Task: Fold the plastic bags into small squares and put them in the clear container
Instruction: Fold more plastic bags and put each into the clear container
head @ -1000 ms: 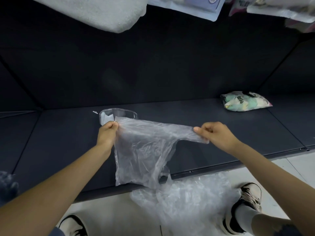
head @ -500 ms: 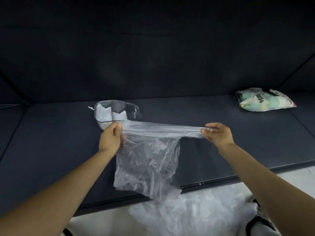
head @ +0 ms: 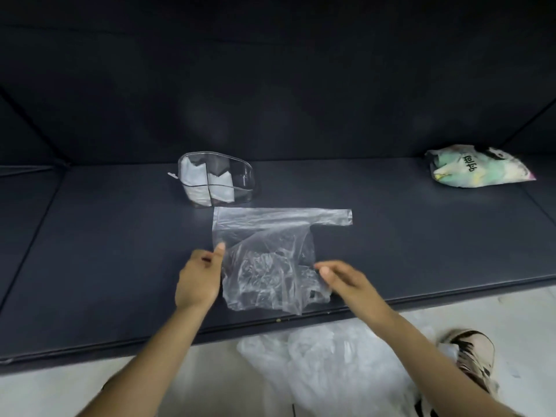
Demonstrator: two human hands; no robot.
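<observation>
Pale floor tiles run along the bottom of the view, where a heap of loose plastic bags (head: 325,365) waits beside a person's sneaker (head: 469,359), just below the front edge of a dark padded platform (head: 90,266). On that surface one clear plastic bag (head: 270,254) lies spread out, its top edge and one handle strip stretched flat toward the right while its lower half is rumpled. The left hand (head: 200,278) sits at the bag's left edge, thumb raised and fingers loosely curled; whether it actually pinches the film cannot be told. The right hand (head: 343,281) reaches in over the lower right corner with fingers extended and gripping nothing. Smoothing looks like the step in hand, and it would go best with flat palms sweeping air and creases outward before any fold, so the edges meet squarely. Just beyond the bag stands the clear container (head: 218,179), already holding folded white squares. Farther right, well apart, lies a green-and-white printed packet (head: 478,170).
</observation>
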